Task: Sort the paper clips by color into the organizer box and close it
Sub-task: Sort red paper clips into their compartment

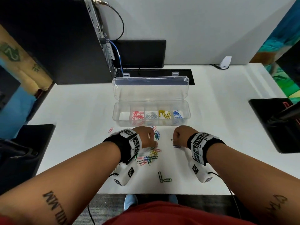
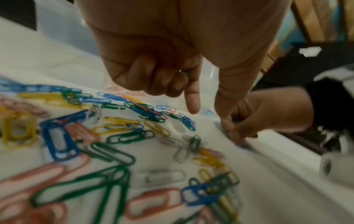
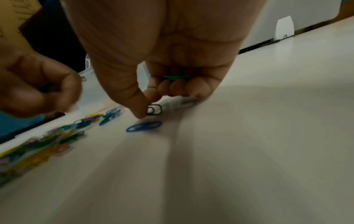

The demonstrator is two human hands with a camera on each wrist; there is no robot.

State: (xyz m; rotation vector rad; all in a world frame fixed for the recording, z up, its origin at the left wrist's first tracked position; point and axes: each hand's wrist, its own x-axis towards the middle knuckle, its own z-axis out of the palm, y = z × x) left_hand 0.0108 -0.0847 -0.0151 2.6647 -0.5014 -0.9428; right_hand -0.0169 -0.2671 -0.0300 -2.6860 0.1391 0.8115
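The head view looks steeply down from above the table (image 1: 81, 111), facing forward to the wall, taking in both forearms. The left wrist view sits low and close, looking along the left hand (image 2: 172, 53) over the scattered paper clips (image 2: 118, 136). The right wrist view skims the tabletop along the right hand (image 3: 162, 60). Each wrist view catches the opposite hand and the clip pile.

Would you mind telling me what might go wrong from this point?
Both the left hand and right hand hold green paper clips in curled fingers; some may slip out. The clear plastic organizer box shows no green section, only an empty leftmost one. The tangled multicoloured clip pile invites mixed pickups.
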